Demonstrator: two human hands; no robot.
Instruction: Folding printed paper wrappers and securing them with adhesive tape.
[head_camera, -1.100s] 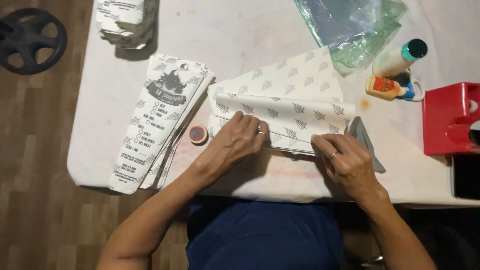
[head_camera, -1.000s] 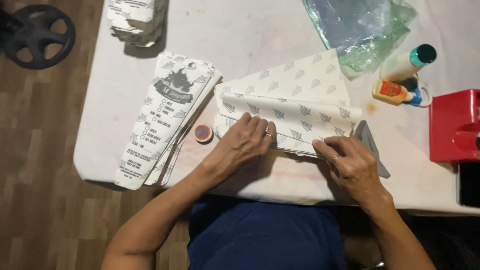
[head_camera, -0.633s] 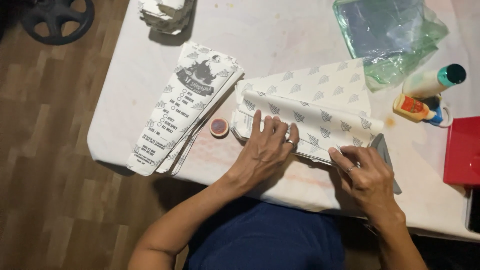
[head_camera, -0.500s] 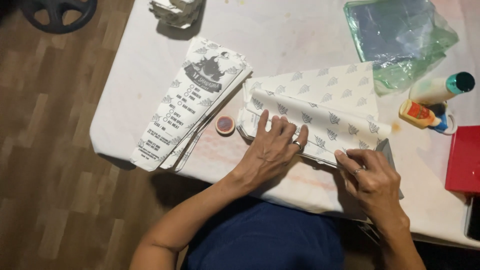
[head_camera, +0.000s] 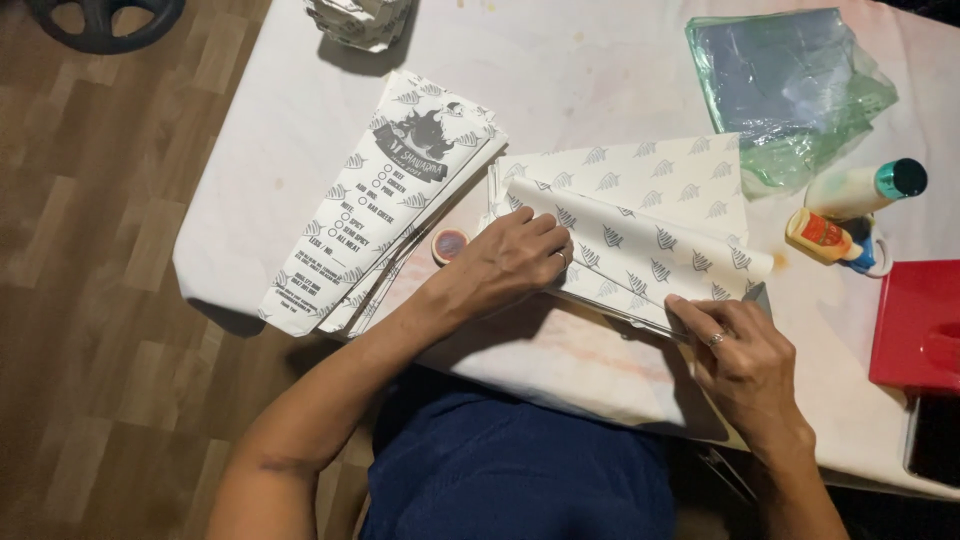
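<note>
A sheet of white paper with a grey leaf pattern (head_camera: 640, 215) lies folded on the white table (head_camera: 270, 140). My left hand (head_camera: 510, 262) presses flat on the sheet's left end, fingers curled over the fold. At the sheet's lower right corner my right hand (head_camera: 745, 365) pinches the paper's edge between thumb and fingers. A small round red-and-white lid (head_camera: 450, 244) sits just left of my left hand.
A stack of printed white paper bags (head_camera: 385, 200) lies left of the sheet. Crumpled clear green plastic (head_camera: 790, 85) is at the back right. A white glue bottle with teal cap (head_camera: 865, 188), a small orange bottle (head_camera: 825, 237) and a red box (head_camera: 918, 325) stand at right. Another paper pile (head_camera: 360, 20) sits at the back.
The view has shifted, so the table sits further right and lower. My left hand slid left along the fold and curled its fingers. My right hand stays at the lower right corner.
</note>
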